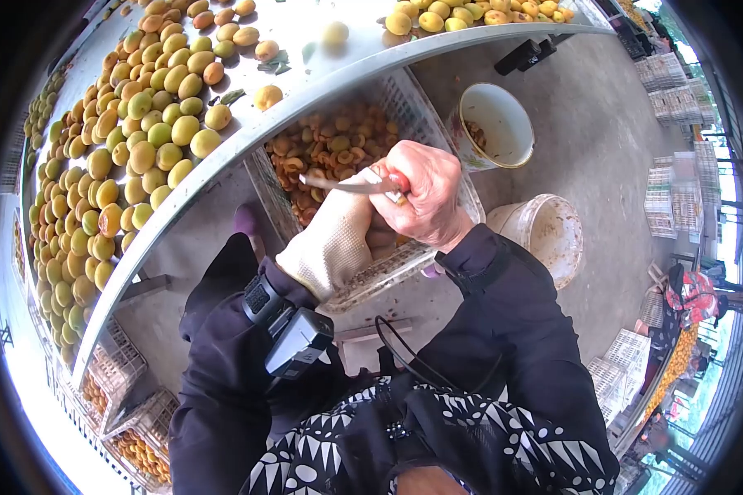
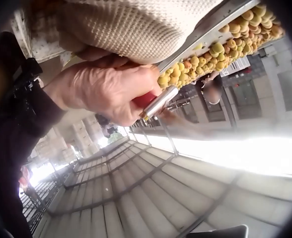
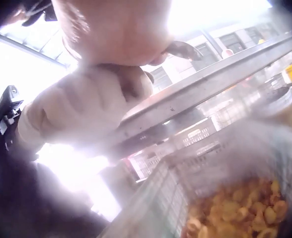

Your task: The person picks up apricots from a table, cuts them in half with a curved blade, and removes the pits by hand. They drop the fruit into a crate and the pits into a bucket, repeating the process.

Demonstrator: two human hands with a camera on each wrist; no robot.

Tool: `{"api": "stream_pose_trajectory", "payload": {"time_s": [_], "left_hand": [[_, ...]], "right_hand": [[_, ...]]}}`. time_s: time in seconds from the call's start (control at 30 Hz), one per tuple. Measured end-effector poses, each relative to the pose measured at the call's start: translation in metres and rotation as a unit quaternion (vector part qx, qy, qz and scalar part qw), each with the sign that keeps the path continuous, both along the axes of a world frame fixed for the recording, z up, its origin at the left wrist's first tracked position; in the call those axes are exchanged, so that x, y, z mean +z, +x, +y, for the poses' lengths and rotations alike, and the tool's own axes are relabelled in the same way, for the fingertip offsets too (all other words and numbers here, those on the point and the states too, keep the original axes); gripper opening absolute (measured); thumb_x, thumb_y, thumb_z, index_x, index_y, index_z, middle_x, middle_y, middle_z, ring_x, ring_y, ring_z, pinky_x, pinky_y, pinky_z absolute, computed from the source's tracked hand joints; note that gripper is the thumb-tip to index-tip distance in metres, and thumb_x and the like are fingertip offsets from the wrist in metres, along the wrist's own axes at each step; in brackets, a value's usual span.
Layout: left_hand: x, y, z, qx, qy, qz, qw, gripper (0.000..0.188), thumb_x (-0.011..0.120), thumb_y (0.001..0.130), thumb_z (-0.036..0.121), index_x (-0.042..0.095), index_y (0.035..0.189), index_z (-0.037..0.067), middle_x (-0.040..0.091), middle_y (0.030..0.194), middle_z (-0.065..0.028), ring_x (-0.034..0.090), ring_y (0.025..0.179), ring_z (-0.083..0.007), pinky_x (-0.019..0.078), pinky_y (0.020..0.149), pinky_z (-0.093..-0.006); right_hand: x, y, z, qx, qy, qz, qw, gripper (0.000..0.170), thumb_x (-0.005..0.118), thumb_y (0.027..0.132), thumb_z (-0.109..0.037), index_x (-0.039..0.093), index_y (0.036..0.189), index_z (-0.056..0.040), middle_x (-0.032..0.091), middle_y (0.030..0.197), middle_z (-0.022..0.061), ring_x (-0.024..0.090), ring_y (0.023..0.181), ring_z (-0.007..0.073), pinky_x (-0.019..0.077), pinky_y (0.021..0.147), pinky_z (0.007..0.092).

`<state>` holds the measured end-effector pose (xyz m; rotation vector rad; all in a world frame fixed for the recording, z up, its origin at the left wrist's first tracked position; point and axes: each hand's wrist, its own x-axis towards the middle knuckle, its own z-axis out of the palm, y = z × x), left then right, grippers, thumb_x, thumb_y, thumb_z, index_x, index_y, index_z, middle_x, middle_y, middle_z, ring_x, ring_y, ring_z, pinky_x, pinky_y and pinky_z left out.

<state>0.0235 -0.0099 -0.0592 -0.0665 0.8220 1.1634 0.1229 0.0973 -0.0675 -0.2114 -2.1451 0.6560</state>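
My bare right hand (image 1: 429, 190) grips a knife (image 1: 351, 186) by its red handle, the blade pointing left across the top of my left hand. A metal collar on the knife (image 2: 160, 103) shows in the left wrist view. My left hand (image 1: 332, 239) wears a cream knitted glove, its fingers curled close under the right hand; I cannot tell whether it holds anything. Both hands are over a plastic crate (image 1: 363, 290) of halved, orange-fleshed apricots (image 1: 322, 144). In the right wrist view the gloved left hand (image 3: 81, 106) sits just below the right hand (image 3: 116, 29).
A pale table (image 1: 305, 82) with a raised metal edge curves ahead and left, bearing many whole yellow-green apricots (image 1: 153, 148). Two buckets, one white (image 1: 516, 132) and one stained (image 1: 565, 239), stand right of the crate. Stacked crates (image 1: 677, 198) line the far right; others (image 1: 115, 363) sit under the table.
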Motion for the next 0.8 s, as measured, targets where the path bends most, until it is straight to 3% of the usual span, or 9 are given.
{"api": "stream_pose_trajectory", "payload": {"time_s": [0.13,0.2,0.3,0.4,0.53,0.67,0.73,0.77,0.8], "left_hand": [[0.000,-0.003,0.002,-0.032,0.140,0.028,0.989,0.026,0.047,0.099,0.041,0.052,0.087,0.019,0.046,0.067,0.0048,0.034,0.045,-0.0069,0.0244,0.042,-0.0229],[0.009,-0.009,0.010,-0.039,0.124,-0.038,0.991,0.022,0.048,0.099,0.036,0.052,0.091,0.015,0.042,0.067,0.0054,0.035,0.048,-0.0054,0.0250,0.044,-0.0222],[0.007,-0.010,0.015,0.044,0.182,0.207,0.960,0.023,0.049,0.100,0.033,0.053,0.099,0.011,0.046,0.071,0.0026,0.043,0.061,-0.0060,0.0323,0.049,-0.0216],[0.005,-0.014,0.020,0.109,0.167,0.103,0.975,0.027,0.052,0.101,0.037,0.054,0.101,0.010,0.048,0.074,0.0018,0.045,0.061,-0.0071,0.0355,0.052,-0.0215],[0.009,-0.015,0.026,0.178,0.136,0.120,0.967,0.029,0.052,0.100,0.040,0.057,0.102,0.011,0.057,0.078,0.0003,0.053,0.066,-0.0098,0.0413,0.055,-0.0238],[0.009,-0.016,0.026,0.190,0.129,0.169,0.959,0.028,0.053,0.100,0.037,0.059,0.105,0.011,0.062,0.084,-0.0012,0.058,0.070,-0.0111,0.0452,0.058,-0.0251],[0.014,-0.019,0.026,0.173,0.163,0.054,0.970,0.026,0.054,0.100,0.035,0.060,0.109,0.011,0.063,0.089,-0.0010,0.060,0.073,-0.0117,0.0467,0.059,-0.0250],[0.018,-0.018,0.026,0.175,0.136,0.040,0.974,0.028,0.051,0.101,0.037,0.056,0.108,0.010,0.061,0.090,-0.0029,0.060,0.075,-0.0116,0.0471,0.062,-0.0246],[0.016,-0.019,0.027,0.172,0.138,0.041,0.974,0.028,0.051,0.101,0.037,0.056,0.108,0.010,0.061,0.090,-0.0029,0.060,0.075,-0.0116,0.0471,0.062,-0.0246]], "right_hand": [[0.011,0.003,0.000,0.024,0.044,0.017,0.999,0.021,0.070,0.066,-0.007,0.049,0.068,-0.0066,0.047,0.061,0.0083,0.052,0.052,0.0281,0.0420,0.048,0.0360],[0.014,0.002,0.000,-0.016,-0.051,0.031,0.998,0.017,0.072,0.071,-0.007,0.055,0.075,-0.0053,0.049,0.065,0.0086,0.053,0.056,0.0277,0.0432,0.051,0.0356],[0.021,0.001,0.005,-0.064,-0.171,0.004,0.983,0.016,0.070,0.086,-0.015,0.059,0.082,-0.0045,0.053,0.071,0.0075,0.055,0.061,0.0245,0.0447,0.056,0.0348],[0.019,0.000,0.007,-0.088,-0.221,-0.013,0.971,0.019,0.070,0.088,-0.018,0.058,0.084,-0.0038,0.055,0.073,0.0072,0.056,0.064,0.0228,0.0459,0.059,0.0338],[0.028,0.001,-0.003,-0.103,-0.297,-0.026,0.949,0.023,0.068,0.091,-0.021,0.056,0.086,-0.0022,0.060,0.079,0.0093,0.061,0.069,0.0206,0.0488,0.063,0.0317],[0.029,0.002,0.000,-0.042,-0.234,-0.030,0.971,0.021,0.067,0.092,-0.021,0.060,0.094,-0.0014,0.063,0.080,0.0091,0.062,0.069,0.0180,0.0501,0.063,0.0316],[0.028,0.005,0.004,-0.054,-0.327,-0.006,0.944,0.022,0.066,0.093,-0.020,0.064,0.102,-0.0011,0.065,0.082,0.0059,0.061,0.068,0.0126,0.0500,0.060,0.0276],[0.031,0.006,0.003,-0.014,-0.497,0.035,0.867,0.021,0.065,0.094,-0.023,0.064,0.100,-0.0030,0.064,0.082,0.0026,0.054,0.060,0.0042,0.0398,0.050,0.0160],[0.033,0.009,0.006,0.019,-0.550,0.044,0.834,0.018,0.063,0.095,-0.022,0.064,0.098,-0.0038,0.064,0.082,0.0035,0.056,0.059,0.0068,0.0370,0.046,0.0163]]}}
